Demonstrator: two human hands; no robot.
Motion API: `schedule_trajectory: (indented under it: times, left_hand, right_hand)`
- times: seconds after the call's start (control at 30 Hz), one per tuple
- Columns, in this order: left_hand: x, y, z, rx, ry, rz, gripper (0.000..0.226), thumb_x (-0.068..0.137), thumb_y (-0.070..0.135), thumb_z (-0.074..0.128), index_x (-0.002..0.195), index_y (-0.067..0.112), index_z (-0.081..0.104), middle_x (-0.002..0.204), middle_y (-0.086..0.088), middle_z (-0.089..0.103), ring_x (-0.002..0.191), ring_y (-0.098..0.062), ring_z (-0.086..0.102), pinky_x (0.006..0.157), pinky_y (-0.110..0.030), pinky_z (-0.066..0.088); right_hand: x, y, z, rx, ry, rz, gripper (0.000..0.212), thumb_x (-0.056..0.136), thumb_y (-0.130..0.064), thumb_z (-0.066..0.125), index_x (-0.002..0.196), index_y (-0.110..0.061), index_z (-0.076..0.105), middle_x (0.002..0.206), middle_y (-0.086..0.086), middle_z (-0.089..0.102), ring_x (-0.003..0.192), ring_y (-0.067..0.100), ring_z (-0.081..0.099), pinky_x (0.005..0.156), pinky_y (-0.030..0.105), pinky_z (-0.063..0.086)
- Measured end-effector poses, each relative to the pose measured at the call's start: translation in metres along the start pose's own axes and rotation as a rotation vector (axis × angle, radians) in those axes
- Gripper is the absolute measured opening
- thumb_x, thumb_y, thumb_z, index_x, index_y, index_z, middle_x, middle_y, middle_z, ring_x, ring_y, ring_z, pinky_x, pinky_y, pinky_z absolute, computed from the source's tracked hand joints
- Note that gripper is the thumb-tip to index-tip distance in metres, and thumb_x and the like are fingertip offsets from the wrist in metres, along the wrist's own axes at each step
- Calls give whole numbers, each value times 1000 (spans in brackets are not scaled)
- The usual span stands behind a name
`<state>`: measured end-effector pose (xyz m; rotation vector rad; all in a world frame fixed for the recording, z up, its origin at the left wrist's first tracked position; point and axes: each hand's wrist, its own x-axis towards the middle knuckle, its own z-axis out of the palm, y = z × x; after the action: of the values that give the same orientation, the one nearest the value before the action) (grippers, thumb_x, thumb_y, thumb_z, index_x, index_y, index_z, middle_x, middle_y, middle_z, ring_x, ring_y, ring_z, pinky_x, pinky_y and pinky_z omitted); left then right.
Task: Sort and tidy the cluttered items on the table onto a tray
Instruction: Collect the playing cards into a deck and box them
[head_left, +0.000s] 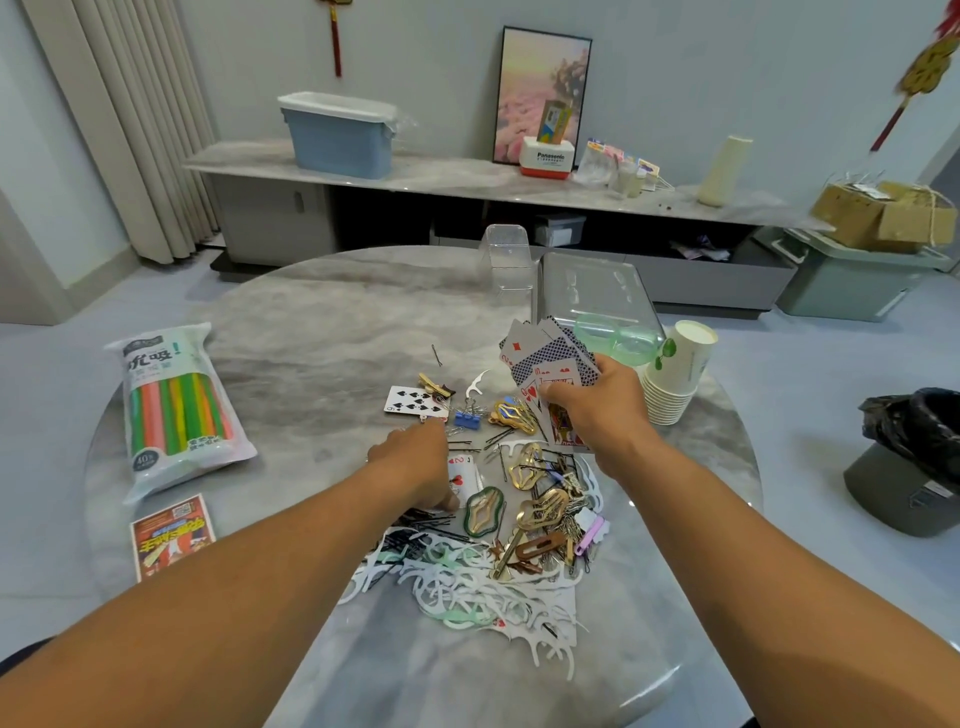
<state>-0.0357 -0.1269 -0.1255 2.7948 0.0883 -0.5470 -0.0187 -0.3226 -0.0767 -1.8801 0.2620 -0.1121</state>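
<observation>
Grey marble table (322, 332) fills the lower view, with a low sideboard and a framed picture against the far wall. Between and below the hands lies a clutter of loose playing cards, gold hair clips (530, 467), black bobby pins, a blue binder clip (467, 417) and white floss picks (467, 587). The right hand (597, 410) grasps a rough fan of playing cards (545, 358), thumb across the faces and fingers curled behind, wrist raised off the table. The left hand (415, 462) reaches forward, palm down, its fingertips at the near edge of a nine of spades (413, 401) lying flat just ahead of it; whether it already pinches that card cannot be told. Another card (464, 475) lies face up just right of that hand. A clear lidded tray (597, 291) sits beyond the right hand, with stacked paper cups (672, 379) to its right and a packet of straws (176, 410) well off to the left.

Cards are thin, light and slick on marble, so they likely need an edge lifted or a slide toward the table rim; the fan would probably spill if the grasp loosens
</observation>
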Motion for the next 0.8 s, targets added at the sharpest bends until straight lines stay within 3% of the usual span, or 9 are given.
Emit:
schedule_trajectory:
  times: [0.17, 0.33, 0.43, 0.5, 0.63, 0.7, 0.8]
  left_hand:
    - [1, -2, -1, 10, -37, -5, 68, 70, 46, 89, 123, 13, 62, 117, -7, 67, 104, -29, 62, 95, -42, 52]
    - [4, -1, -4, 10, 38, 52, 62, 87, 41, 76, 138, 13, 53, 136, -12, 53, 115, -31, 56, 94, -40, 52]
    - [9, -1, -15, -230, 75, 35, 41, 100, 26, 60, 135, 7, 53, 131, -14, 56, 104, -30, 61, 82, -36, 54]
    - [12, -3, -23, -513, 99, -9, 31, 102, 19, 56, 129, 4, 56, 117, -13, 62, 93, -27, 60, 70, -30, 50]
    - [10, -1, -27, -1116, 31, -129, 24, 103, 10, 53, 126, 3, 57, 105, -14, 67, 89, -28, 64, 83, -41, 54]
    - [8, 3, -25, -1272, -18, -128, 25, 104, 7, 50, 128, 3, 56, 111, -17, 66, 95, -31, 64, 80, -42, 56]
    - [6, 12, -23, -1480, -135, -56, 25, 105, 4, 45, 127, 3, 58, 117, -17, 70, 102, -31, 67, 78, -42, 58]
  right_hand:
    - [0, -1, 0, -6, -6, 9, 30, 84, -10, 80, 94, -31, 61, 102, 1, 75, 86, 25, 74, 77, 51, 63]
    - [1, -3, 1, 85, -18, 25, 29, 83, -9, 81, 97, -28, 64, 100, 2, 76, 86, 24, 75, 76, 48, 63]
    - [1, -6, 0, 284, -20, 97, 26, 83, -5, 81, 99, -18, 65, 98, 9, 78, 78, 26, 77, 65, 42, 64]
    - [1, -9, 0, 439, -22, 187, 28, 83, -1, 80, 104, -12, 65, 97, 13, 78, 79, 29, 77, 62, 43, 63]
    - [-5, -10, 6, 656, -121, 390, 33, 88, 0, 73, 120, -2, 66, 107, 18, 76, 93, 33, 75, 67, 46, 62]
    - [-9, -10, 12, 657, -188, 443, 35, 91, -3, 71, 125, -1, 65, 109, 19, 75, 96, 33, 74, 73, 49, 61]
    - [-13, -11, 20, 667, -248, 462, 35, 92, -2, 69, 126, 1, 64, 108, 22, 75, 90, 34, 75, 64, 47, 62]
